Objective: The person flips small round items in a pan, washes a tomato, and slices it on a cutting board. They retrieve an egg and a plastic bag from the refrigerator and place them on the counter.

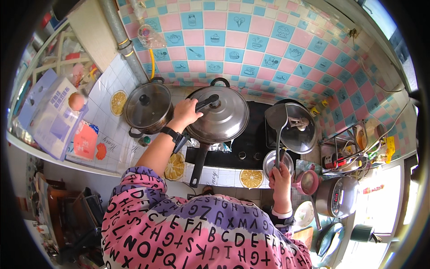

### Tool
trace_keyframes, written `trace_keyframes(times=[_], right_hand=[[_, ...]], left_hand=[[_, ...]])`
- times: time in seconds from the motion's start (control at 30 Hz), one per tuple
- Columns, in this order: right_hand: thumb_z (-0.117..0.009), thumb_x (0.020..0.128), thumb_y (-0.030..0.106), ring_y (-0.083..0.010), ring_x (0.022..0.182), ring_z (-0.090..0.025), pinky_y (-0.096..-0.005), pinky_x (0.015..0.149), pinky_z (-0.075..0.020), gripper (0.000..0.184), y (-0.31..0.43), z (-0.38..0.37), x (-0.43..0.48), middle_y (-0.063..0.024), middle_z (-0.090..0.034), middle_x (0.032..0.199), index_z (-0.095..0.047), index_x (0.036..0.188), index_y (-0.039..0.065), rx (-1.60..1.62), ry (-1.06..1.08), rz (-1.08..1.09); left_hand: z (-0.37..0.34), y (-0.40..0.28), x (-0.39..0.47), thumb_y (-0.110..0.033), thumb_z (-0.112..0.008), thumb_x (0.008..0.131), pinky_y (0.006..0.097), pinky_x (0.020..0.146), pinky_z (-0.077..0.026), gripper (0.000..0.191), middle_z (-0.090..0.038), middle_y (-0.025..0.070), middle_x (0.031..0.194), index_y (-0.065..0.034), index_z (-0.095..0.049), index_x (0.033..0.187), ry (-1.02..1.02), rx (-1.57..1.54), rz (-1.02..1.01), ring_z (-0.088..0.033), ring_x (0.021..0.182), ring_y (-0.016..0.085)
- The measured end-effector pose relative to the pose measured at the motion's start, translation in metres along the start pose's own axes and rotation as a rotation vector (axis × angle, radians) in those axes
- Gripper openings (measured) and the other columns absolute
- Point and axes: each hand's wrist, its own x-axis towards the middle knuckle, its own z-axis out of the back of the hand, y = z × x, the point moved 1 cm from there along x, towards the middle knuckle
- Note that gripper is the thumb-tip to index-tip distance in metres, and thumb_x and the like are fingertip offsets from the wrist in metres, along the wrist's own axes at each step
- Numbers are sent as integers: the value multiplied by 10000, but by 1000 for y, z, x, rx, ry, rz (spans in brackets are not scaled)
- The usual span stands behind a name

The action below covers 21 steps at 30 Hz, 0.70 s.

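My left hand [187, 112] grips the black handle [206, 102] of a domed metal lid [231, 111]. That lid sits over a wok, whose long dark handle [199, 163] points toward me and whose black loop handle [220, 81] is at the far side. In my right hand [280, 175] is a long-handled spatula [277, 117], its broad grey blade raised over the right side of the stove. Below the blade, a glass-lidded pan [303, 134] is partly covered from view. A small metal bowl [268, 163] lies just behind my right hand.
A glass-lidded pot [147, 109] stands left of the wok on the counter. Right of the black cooktop [242, 148] are a condiment rack [339, 148], a pink pot [307, 182] and a rice cooker [337, 196]. An egg [76, 101] and a purple-white package [55, 117] are at left.
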Motion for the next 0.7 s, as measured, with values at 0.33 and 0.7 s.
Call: trace_keyframes(times=[0.33,0.7], right_hand=[[-499,920,67,-31,443,-397,-193,389,-269,150,17,-11,30,-18,-572,666,-570,1031,-5,-158,81,66],[-582,848,81,-319,785,-679,-402,702,-524,382,-10,-72,144,-200,-677,856,-541,1219,0,-922,228,373]], left_hand=[[10,8,-24,-279,-726,769,442,657,-476,355,-602,152,825,-30,-545,945,-370,50,-85,-601,747,351],[35,44,-138,-203,-601,924,329,682,-492,422,-632,71,912,-99,-441,1300,-810,-810,566,-598,731,211]])
